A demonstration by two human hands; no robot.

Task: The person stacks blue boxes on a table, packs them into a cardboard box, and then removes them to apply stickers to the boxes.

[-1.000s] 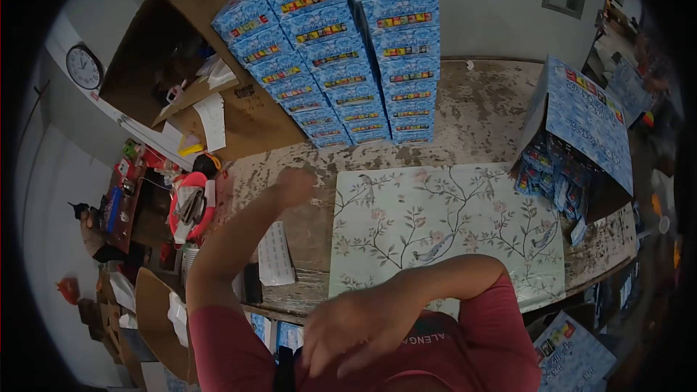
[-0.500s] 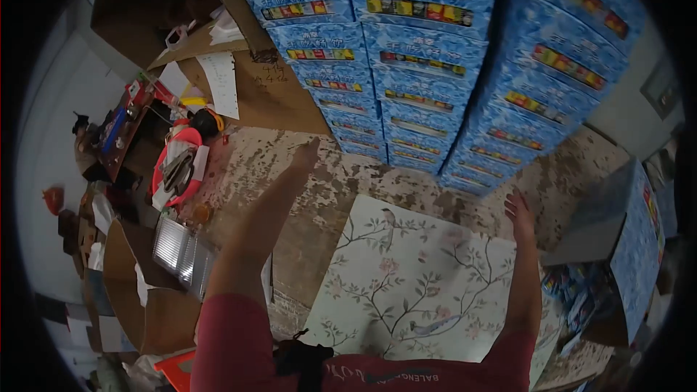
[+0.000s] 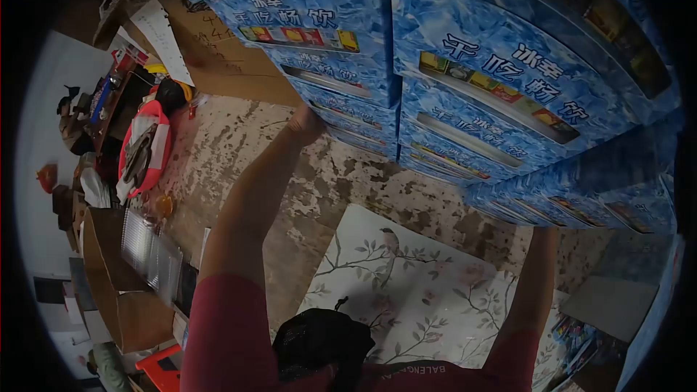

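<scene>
Tall stacks of blue ice-patterned boxes (image 3: 465, 65) with white lettering and colourful window strips loom close in front of me. My left hand (image 3: 306, 125) is at the lower left edge of the left stack and seems to touch it; its fingers are partly hidden by the boxes. My right forearm (image 3: 536, 268) reaches up under the right-hand boxes, which cover that hand. Between my arms lies a pale board or sheet with a bird and flowering branches (image 3: 406, 290).
A large brown carton (image 3: 225, 65) with handwriting stands left of the stacks. Further left are a pink basin (image 3: 165, 141) with cloth in it, clear plastic trays (image 3: 149, 247) and an open carton (image 3: 120, 283). At right, a grey-sided box (image 3: 610, 305) stands by small packets (image 3: 573, 337).
My view has moved closer to the stacks, which look larger. My left hand has come against the stack's lower left edge, and my right hand has gone out of sight behind boxes.
</scene>
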